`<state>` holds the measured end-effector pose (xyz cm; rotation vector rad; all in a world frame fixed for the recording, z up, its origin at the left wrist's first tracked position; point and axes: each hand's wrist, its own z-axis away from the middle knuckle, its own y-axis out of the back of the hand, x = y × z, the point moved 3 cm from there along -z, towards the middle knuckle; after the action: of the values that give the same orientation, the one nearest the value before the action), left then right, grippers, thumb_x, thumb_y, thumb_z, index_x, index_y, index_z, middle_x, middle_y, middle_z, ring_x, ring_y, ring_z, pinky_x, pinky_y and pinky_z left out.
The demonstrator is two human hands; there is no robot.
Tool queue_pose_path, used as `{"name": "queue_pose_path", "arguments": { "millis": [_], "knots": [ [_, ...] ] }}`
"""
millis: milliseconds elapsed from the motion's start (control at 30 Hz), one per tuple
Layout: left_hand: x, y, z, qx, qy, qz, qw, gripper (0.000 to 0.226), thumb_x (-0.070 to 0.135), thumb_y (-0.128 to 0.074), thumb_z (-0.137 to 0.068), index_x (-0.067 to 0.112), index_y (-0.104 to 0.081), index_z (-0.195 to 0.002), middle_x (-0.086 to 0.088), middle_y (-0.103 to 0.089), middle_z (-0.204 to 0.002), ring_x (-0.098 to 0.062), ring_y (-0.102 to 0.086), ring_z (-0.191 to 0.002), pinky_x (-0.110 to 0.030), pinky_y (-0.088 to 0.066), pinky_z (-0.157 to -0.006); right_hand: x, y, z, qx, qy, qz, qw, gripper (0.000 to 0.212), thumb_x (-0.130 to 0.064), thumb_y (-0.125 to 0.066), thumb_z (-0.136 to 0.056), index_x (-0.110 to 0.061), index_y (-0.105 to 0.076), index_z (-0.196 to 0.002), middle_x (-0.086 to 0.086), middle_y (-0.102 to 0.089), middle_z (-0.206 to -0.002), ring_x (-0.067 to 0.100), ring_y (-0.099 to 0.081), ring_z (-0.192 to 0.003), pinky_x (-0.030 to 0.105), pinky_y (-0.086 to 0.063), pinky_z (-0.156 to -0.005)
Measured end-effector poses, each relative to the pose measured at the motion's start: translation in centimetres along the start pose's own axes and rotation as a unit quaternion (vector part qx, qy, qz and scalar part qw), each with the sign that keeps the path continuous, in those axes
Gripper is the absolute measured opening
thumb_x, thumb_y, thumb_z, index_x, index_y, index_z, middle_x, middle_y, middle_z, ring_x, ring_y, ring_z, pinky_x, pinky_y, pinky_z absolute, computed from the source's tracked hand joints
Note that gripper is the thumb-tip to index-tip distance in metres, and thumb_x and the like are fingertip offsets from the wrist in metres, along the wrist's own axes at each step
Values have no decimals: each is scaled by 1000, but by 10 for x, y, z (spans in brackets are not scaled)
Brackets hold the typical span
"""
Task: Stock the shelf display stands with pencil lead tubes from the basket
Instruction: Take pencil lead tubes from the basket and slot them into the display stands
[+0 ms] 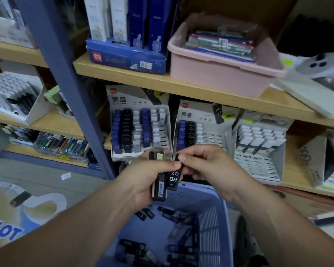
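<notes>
Both arms are bare: the left forearm at seven o'clock and the right forearm at four o'clock run uncovered to the frame edge. Short, rounded nails tip the left grip and right grip.

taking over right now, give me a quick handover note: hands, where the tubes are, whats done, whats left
Left hand: grips a small bundle of lead tubes.
Right hand: pinches one black HB 0.7 tube by its top end, beside the bundle.
Basket below: many loose tubes inside.
Done: left display stand looks nearly full.
Left: right display stand has only its blue and black columns filled; the other slots look mostly empty.
</notes>
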<state>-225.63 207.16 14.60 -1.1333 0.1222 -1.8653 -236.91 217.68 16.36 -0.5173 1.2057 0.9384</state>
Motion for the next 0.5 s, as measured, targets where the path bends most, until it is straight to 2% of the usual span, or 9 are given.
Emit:
{"name": "queue_pose_path", "arguments": {
  "millis": [133, 300, 400, 500],
  "knots": [
    [-7, -17, -3, -26, 15, -34, 999, 51, -7, -71, -82, 2, -54, -128, -24, -74, -101, -30, -75, -82, -35, -61, -67, 3, 20, 3, 20, -31, -14, 999, 9, -11, -71, -90, -16, -77, -85, 8, -70, -72, 15, -62, -69, 24, -46, -61],
    [-10, -22, -9, -12, 20, -50, 998, 29, -3, -70, -84, 9, -60, -109, -19, -75, -89, -24, -75, -73, -24, -58, -51, 3, 45, 4, 107, -22, -116, 987, 12, 2, -68, -87, -8, -66, -80, 3, -64, -65, 12, -59, -57, 21, -50, -52],
    [-9, -19, -13, 11, 8, -40, 999, 31, -6, -72, -82, 9, -62, -107, -17, -75, -85, -21, -74, -69, -23, -55, -48, 1, 52, 8, 50, -25, -50, 997, 18, 8, -69, -83, -9, -63, -85, 5, -65, -68, 16, -60, -60, 24, -51, -55],
    [-10, -16, -14, 17, 2, -61, 998, 37, -3, -76, -79, 10, -63, -111, -8, -71, -73, -16, -67, -58, -23, -51, -46, 1, 45, 14, -85, -37, 68, 993, 49, 11, -72, -79, -21, -66, -116, 4, -64, -72, 19, -60, -68, 28, -49, -62]
  ]
}}
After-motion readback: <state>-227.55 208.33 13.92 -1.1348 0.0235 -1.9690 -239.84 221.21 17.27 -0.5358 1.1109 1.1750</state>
